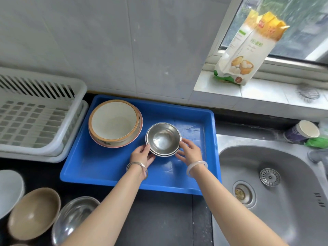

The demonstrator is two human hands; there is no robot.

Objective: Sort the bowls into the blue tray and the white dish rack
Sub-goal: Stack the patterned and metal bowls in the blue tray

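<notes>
Steel bowls (163,138), stacked mid blue tray (106,167), sit squarely between both hands (142,155), each grasping one side.

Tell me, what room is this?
Most likely a home kitchen: there's a steel sink, a white dish rack beside a blue tray of bowls, and tiled walls.

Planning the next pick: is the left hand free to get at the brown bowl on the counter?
Probably not at once: the left hand and right hand both grip the steel bowls in the blue tray. Once released, nothing covers the brown bowl.
</notes>
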